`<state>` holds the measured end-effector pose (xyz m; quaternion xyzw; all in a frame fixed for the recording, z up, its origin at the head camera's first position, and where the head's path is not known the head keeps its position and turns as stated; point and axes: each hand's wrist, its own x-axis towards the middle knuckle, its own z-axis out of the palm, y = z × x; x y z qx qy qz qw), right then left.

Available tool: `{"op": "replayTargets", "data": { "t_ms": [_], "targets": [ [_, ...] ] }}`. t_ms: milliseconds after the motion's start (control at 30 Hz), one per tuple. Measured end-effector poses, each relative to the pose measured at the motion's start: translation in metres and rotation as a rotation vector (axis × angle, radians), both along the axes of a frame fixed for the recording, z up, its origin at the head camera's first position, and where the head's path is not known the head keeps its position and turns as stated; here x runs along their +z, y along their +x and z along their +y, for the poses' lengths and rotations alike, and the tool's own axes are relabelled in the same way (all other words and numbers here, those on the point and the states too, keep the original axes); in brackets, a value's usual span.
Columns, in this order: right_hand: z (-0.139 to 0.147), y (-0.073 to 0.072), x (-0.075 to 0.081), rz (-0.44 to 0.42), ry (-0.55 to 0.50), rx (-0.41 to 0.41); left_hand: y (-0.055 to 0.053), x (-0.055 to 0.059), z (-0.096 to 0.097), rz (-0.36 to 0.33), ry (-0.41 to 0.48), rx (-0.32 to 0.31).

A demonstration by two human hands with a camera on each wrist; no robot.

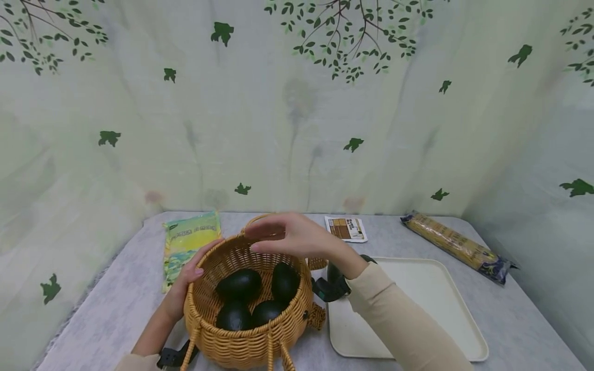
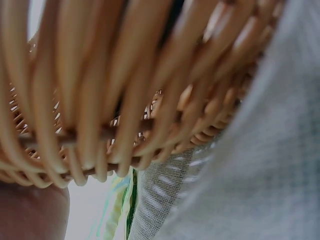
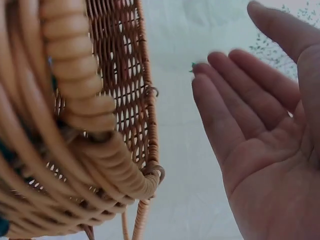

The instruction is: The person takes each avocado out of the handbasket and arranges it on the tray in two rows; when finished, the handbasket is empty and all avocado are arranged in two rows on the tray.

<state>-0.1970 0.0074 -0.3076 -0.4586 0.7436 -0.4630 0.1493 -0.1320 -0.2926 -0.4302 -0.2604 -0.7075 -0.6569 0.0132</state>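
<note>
Standing left of the pale tray (image 1: 447, 324), the wicker basket (image 1: 238, 346) has its rim pinched by the left hand (image 1: 189, 272) between thumb and fingers. Above its mouth hangs the right hand (image 1: 297, 234), holding nothing, fingers straight and close together, thumb apart. Four dark avocados (image 1: 238, 285) already lie inside; whether any is left behind the right sleeve (image 1: 403, 314), cannot tell.

I could drop into the basket (image 1: 246, 342) from above, though my right grip (image 1: 297, 236) covers its back rim and my left grip (image 1: 187, 270) occupies its left. Four dark avocados (image 1: 238, 285) crowd its floor. Bare surface (image 1: 494, 314) runs between tray (image 1: 429, 299) and long packet (image 1: 452, 245); my right sleeve (image 1: 403, 319) crosses the tray.
</note>
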Motion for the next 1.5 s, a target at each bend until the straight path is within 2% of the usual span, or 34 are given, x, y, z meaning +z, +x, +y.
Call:
{"op": "replayTargets", "data": {
  "t_ms": [267, 467, 600, 900, 1200, 1367, 1500],
  "targets": [
    [-0.018, -0.01, 0.005, 0.029, 0.105, 0.171, 0.001, 0.001, 0.0, -0.014, 0.014, -0.021],
    [-0.03, -0.015, 0.006, -0.007, 0.226, 0.259, 0.001, 0.002, 0.0, -0.028, 0.024, -0.04],
    [-0.039, -0.015, 0.006, -0.019, 0.245, 0.311, 0.002, 0.002, 0.0, -0.026, 0.042, -0.07],
    [-0.058, -0.019, 0.003, -0.044, 0.283, 0.296, 0.002, 0.002, -0.001, -0.03, 0.04, -0.076],
    [-0.071, -0.019, -0.02, -0.108, 0.309, 0.286, 0.002, 0.001, 0.0, -0.028, 0.053, -0.079],
    [-0.074, -0.021, -0.035, -0.05, 0.309, 0.277, 0.004, 0.001, -0.001, -0.039, 0.048, -0.074],
    [-0.074, -0.023, -0.039, 0.028, 0.342, 0.279, 0.003, 0.003, -0.001, -0.037, 0.039, -0.064]
  ]
}}
